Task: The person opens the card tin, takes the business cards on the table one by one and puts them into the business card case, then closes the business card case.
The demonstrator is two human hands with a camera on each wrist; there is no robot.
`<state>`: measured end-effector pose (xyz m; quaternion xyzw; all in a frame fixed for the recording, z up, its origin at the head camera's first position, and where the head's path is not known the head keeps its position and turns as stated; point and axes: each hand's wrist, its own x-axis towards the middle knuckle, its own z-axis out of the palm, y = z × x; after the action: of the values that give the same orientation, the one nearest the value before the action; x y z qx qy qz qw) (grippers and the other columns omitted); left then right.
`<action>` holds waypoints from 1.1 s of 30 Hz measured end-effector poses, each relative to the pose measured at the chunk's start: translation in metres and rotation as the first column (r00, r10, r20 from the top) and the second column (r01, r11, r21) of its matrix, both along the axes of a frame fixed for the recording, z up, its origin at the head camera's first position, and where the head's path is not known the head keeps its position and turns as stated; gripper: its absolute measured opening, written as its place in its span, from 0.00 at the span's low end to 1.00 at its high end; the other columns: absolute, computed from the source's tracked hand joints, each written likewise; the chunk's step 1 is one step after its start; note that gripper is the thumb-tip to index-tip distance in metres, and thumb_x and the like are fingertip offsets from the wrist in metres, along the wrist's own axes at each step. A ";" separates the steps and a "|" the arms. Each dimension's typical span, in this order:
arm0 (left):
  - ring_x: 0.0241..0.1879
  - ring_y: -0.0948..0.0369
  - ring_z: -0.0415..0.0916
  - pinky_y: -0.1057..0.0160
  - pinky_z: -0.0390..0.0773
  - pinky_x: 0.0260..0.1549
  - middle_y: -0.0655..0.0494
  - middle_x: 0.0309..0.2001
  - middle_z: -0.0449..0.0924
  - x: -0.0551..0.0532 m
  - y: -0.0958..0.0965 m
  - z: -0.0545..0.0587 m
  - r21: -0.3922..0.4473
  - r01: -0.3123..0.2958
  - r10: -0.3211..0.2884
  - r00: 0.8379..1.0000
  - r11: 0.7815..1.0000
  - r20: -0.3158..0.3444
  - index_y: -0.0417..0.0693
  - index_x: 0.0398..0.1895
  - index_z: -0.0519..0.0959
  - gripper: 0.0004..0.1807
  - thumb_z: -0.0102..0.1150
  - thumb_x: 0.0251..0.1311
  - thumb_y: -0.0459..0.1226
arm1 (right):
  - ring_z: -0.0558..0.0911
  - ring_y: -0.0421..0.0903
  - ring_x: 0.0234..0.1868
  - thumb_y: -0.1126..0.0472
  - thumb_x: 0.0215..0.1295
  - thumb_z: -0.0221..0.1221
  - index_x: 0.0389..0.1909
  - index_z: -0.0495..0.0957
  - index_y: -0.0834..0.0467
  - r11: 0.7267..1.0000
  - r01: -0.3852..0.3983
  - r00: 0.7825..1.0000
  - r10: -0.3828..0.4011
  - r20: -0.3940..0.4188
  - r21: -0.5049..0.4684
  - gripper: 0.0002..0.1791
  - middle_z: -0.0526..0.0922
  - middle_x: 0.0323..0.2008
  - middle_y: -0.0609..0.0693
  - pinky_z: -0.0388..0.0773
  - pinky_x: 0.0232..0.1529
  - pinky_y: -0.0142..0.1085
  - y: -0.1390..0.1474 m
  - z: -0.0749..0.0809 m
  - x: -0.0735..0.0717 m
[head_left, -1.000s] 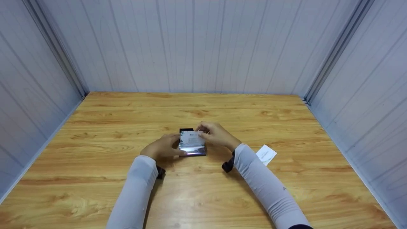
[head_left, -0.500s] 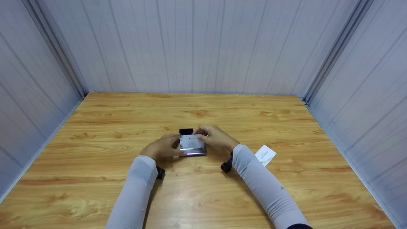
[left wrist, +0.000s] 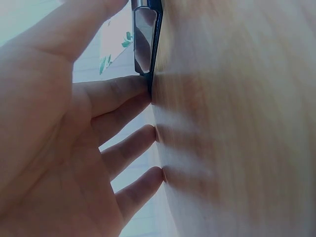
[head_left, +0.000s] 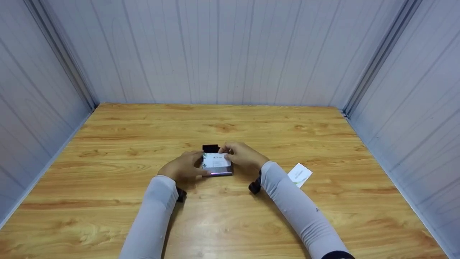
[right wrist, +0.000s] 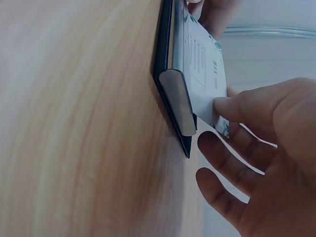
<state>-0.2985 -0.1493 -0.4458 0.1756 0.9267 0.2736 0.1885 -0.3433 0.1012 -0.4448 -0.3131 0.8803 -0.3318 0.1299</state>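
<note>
A business card case with a dark cover and shiny metal front lies on the table. My left hand holds its left side, thumb at the front edge and index finger further back. In the left wrist view the index finger touches the case's corner, and the other fingertips rest on the table. A white business card with green leaf prints sits tilted, its near edge in the case. My right hand pinches that card's far right corner. The right wrist view shows the thumb on the card's printed face.
A second white card lies on the wooden table to the right, partly covered by the right sleeve. Pale panel walls enclose the table at the back and both sides.
The right hand has moved the card toward me, down into the case, so less of the shiny front shows. The left hand and the case have stayed in place.
</note>
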 end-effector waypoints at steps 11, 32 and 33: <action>0.77 0.46 0.44 0.40 0.52 0.71 0.45 0.78 0.50 0.002 -0.001 0.003 -0.015 0.002 -0.002 1.000 1.000 0.002 0.46 0.80 0.53 0.51 0.62 0.63 0.60 | 0.80 0.45 0.52 0.67 0.74 0.55 0.55 0.81 0.61 0.988 -0.126 0.992 0.128 -0.013 0.090 0.13 0.82 0.50 0.51 0.76 0.56 0.39 0.000 0.002 0.003; 0.77 0.47 0.43 0.41 0.52 0.71 0.48 0.78 0.50 0.005 -0.001 0.003 0.007 -0.013 0.013 1.000 1.000 0.005 0.48 0.80 0.54 0.51 0.63 0.62 0.60 | 0.77 0.48 0.53 0.65 0.74 0.54 0.55 0.81 0.61 0.980 -0.122 0.991 0.128 -0.033 0.156 0.14 0.79 0.51 0.54 0.75 0.57 0.40 0.003 0.001 0.007; 0.77 0.47 0.44 0.41 0.52 0.71 0.48 0.78 0.50 0.005 -0.001 0.004 0.008 -0.009 0.009 1.000 1.000 0.002 0.48 0.80 0.54 0.51 0.63 0.62 0.60 | 0.77 0.47 0.52 0.65 0.74 0.54 0.55 0.81 0.61 0.980 -0.123 0.990 0.131 -0.043 0.155 0.14 0.79 0.50 0.53 0.75 0.56 0.40 0.003 0.001 0.007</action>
<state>-0.2939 -0.1498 -0.4422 0.1720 0.9262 0.2785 0.1874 -0.3365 0.1040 -0.4439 -0.3667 0.8843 -0.2463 0.1510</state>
